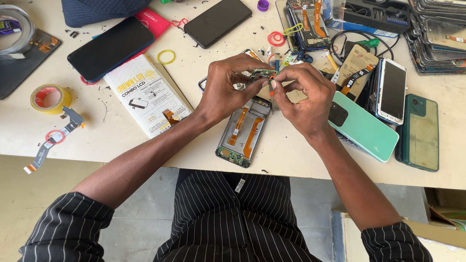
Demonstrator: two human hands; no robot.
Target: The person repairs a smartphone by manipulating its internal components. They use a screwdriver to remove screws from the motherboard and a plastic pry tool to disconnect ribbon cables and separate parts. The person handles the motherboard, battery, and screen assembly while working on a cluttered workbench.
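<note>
Board (262,74) already out of phone (242,132), pinched by left hand (228,90) and right hand (306,94) fingertips above desk (286,155) front edge; refitting pending.

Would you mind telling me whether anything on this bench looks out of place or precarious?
Yes: a loose flex ribbon at the table's left edge hangs partly over it. The mint phone back cover also juts toward the front edge, beside the right hand.

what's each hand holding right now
Left hand: shut on the small green circuit board.
Right hand: fingers pinched on the same circuit board.
</note>
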